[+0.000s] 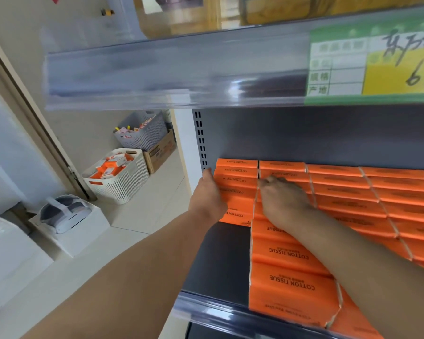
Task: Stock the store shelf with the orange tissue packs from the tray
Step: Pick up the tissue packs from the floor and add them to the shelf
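Observation:
Orange tissue packs (348,194) marked COTTON TISSUE lie in rows across the dark grey shelf (218,260). At the far left a short column of packs (238,182) reaches the back wall. My left hand (208,194) presses flat against the left side of that column, fingers straight. My right hand (283,195) rests on top of the neighbouring column (289,265), fingers curled down into the gap between the two columns. Whether it grips a pack is hidden. The front left of the shelf is bare.
A clear price rail (176,72) of the upper shelf hangs just above, with a green and yellow price tag (375,64). On the floor to the left stand a white basket (118,174) with orange packs, a grey basket (142,130), a cardboard box (160,150) and white boxes (71,223).

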### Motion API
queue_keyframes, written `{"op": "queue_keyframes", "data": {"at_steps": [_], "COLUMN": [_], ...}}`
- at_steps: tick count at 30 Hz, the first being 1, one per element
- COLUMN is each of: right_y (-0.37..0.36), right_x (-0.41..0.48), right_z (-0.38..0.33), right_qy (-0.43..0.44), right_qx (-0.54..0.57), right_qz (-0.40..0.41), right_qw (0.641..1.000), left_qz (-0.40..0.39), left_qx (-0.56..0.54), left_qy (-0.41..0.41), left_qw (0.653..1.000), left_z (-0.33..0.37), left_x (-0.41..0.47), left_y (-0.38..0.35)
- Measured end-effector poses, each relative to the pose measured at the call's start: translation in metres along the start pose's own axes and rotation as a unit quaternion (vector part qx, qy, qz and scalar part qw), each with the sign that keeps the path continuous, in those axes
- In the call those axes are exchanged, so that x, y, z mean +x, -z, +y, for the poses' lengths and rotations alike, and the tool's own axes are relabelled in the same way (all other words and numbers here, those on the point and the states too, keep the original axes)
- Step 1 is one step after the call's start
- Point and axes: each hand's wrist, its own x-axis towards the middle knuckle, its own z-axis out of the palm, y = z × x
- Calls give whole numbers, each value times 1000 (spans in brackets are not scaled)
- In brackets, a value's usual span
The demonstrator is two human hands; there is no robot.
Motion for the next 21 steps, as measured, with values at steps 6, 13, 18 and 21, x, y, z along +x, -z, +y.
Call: {"op": "queue_keyframes", "data": {"at_steps": [6, 13, 18, 21], "right_y": [2, 15, 20, 18], "right_x": [0, -17, -41, -66], "right_z": [-3, -28, -59, -84], "right_qy": [-2, 27, 70, 103], "right_qx": [-9, -28, -37, -23], "right_qz": [11, 28, 62, 66], "right_qw": [1000, 999, 995, 992], "left_qz": [-11, 17, 22, 39], "left_qx": [-4, 16, 66, 96], "left_qy": [3, -7, 4, 7], "left_qw": [1000, 1000, 998, 995], "left_z": [-3, -11, -40, -63], "left_x": [-3, -28, -65, -96], "left_y": [3, 25, 55, 72]}}
